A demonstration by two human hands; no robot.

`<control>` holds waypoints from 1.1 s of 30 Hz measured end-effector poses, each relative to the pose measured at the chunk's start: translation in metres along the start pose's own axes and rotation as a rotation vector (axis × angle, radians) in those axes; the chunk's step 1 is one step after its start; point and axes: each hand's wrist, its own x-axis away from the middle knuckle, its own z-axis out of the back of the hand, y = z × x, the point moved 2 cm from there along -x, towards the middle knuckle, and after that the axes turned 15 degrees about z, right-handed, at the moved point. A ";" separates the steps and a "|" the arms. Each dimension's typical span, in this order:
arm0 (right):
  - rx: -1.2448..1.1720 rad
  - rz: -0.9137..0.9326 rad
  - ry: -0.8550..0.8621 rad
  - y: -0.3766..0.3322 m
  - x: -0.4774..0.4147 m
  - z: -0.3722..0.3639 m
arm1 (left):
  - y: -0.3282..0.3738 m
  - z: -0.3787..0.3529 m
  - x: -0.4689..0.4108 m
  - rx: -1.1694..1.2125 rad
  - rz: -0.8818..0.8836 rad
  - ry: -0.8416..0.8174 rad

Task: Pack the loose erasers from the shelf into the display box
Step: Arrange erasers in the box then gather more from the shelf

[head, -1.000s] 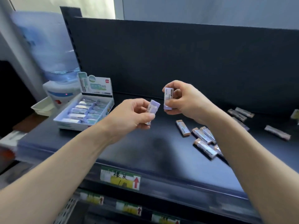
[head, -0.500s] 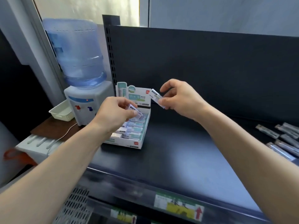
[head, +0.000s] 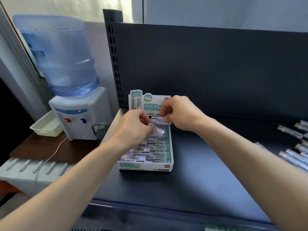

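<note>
The loose erasers (head: pixel 290 131), slim sticks in clear wrappers, lie scattered on the dark metal shelf (head: pixel 200 172) well to the right of the white and teal cardboard display box (head: pixel 145 167), which stands at the shelf's left end with its printed header card upright at the back. Inside the box, packed erasers (head: pixel 156 147) with white and teal sleeves lie flat in rows that fill most of it. Both hands hover over the rear half of the box. The left hand (head: pixel 133 129) has its fingers curled and pinches a small wrapped eraser (head: pixel 158 130) between thumb and fingertips, just above the packed rows. The right hand (head: pixel 180 114), also curled, pinches a second white-sleeved eraser (head: pixel 157 120) by one end at the back of the box, just in front of the header card; whether it touches the box cannot be told. The two held erasers sit near each other. Left of the box, off the shelf, a white tabletop water dispenser (head: pixel 78 117) carries a large blue translucent bottle (head: pixel 61 55), and a cream plastic basket (head: pixel 46 125) sits beside it, further from the box.
</note>
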 end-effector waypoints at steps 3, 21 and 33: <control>0.028 -0.010 -0.012 -0.002 -0.001 -0.003 | -0.002 -0.002 -0.003 -0.032 -0.015 -0.019; 0.135 0.000 0.055 -0.002 -0.002 -0.018 | -0.007 -0.003 -0.007 -0.148 -0.061 -0.014; 0.128 -0.010 0.024 0.001 0.007 -0.013 | 0.000 -0.004 -0.006 -0.281 -0.102 0.049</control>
